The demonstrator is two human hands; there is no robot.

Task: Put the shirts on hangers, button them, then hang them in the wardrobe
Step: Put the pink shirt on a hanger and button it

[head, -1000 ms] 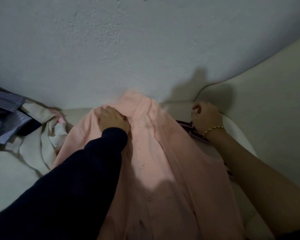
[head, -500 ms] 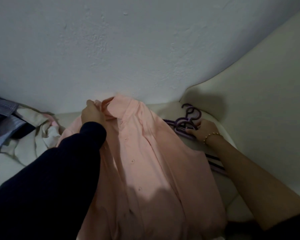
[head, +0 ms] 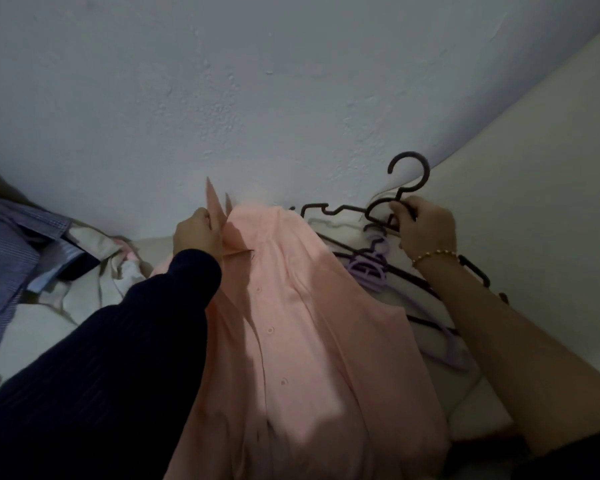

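Pink shirt (head: 291,323) and dark hanger (head: 410,169), both held.
My left hand (head: 198,233) pinches the collar, near the wall (head: 257,81); my right hand (head: 425,226) grips the hanger's neck, just beside the shirt.

shirt (head: 291,341) mid, hangers (head: 371,268) R

- No words, brand marks, numbers or signs can be read anywhere in the view.
- The pink shirt (head: 309,341) shows plain cloth and plain buttons; if its collar carries a label, the dim light keeps it from being made out.
- The dark hanger (head: 409,155) and the striped blue shirt (head: 4,265) show no legible marking.
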